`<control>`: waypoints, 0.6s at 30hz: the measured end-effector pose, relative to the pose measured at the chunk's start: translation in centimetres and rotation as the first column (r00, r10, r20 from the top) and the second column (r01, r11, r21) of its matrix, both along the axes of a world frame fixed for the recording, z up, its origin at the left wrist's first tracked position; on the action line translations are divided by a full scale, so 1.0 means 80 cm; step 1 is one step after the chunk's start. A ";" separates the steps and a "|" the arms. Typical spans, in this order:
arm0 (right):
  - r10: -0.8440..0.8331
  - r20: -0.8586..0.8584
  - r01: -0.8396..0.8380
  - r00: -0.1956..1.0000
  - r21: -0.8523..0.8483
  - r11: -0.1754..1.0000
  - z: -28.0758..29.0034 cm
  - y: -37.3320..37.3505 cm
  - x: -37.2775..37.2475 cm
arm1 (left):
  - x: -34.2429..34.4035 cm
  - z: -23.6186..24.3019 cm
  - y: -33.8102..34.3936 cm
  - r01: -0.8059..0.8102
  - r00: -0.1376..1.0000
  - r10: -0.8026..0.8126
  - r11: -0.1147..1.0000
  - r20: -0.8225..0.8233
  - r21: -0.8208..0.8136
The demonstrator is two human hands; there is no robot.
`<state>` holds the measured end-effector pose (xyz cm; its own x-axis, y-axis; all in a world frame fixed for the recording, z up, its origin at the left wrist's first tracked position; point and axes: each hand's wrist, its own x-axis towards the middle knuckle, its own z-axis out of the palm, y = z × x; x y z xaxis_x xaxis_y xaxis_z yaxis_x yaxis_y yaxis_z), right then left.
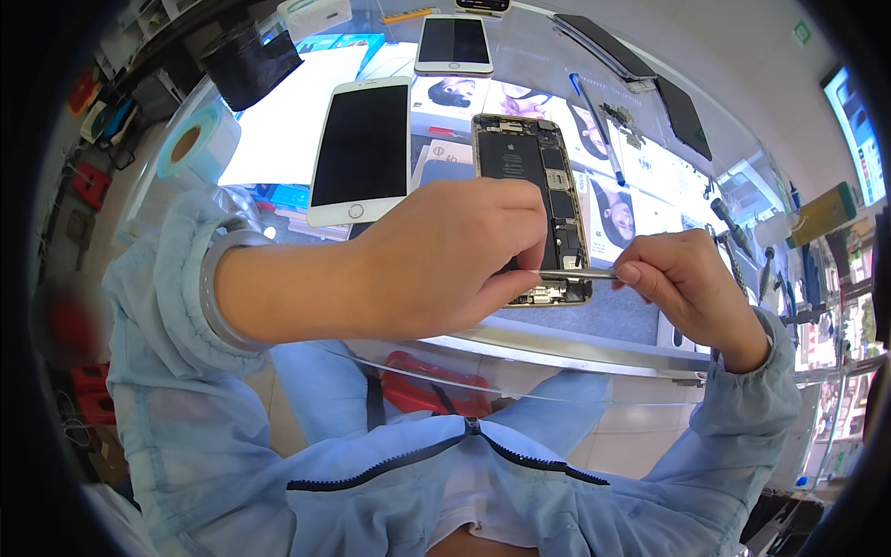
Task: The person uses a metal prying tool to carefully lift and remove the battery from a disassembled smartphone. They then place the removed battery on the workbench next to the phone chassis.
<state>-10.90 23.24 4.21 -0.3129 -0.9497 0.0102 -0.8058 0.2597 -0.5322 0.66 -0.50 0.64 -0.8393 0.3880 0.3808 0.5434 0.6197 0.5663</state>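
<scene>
An opened phone [522, 158] with battery and circuit parts exposed lies on the glass counter, its lower half partly behind my hands. My left hand [455, 255] is over that lower half, fingers curled and closed on one end of a thin metal tool [585, 274], likely tweezers; its tip is hidden. My right hand [677, 283] pinches the other end just right of the phone. A white phone [357, 148] with a dark screen lies left of the opened one.
Another white phone [453, 42] lies farther back, near dark phones [603, 46], a blue pen [596, 125] and small parts [631, 130]. A tape roll [195, 144] and black container [241, 70] stand at left. Tools and bottles [821, 213] crowd the right side.
</scene>
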 end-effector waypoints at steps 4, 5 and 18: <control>-0.029 0.172 0.044 0.985 -0.086 0.995 -0.012 0.000 -0.006 | -0.002 0.007 0.000 -0.027 0.996 0.026 0.999 0.083 0.017; -0.013 0.187 0.034 0.982 -0.107 0.994 -0.016 0.002 -0.011 | -0.002 0.006 0.001 -0.033 0.999 0.031 0.999 0.044 0.027; 0.051 -0.248 -0.101 0.967 -0.192 0.976 -0.015 -0.009 0.006 | -0.006 -0.003 0.007 -0.021 1.000 0.021 1.000 -0.017 0.019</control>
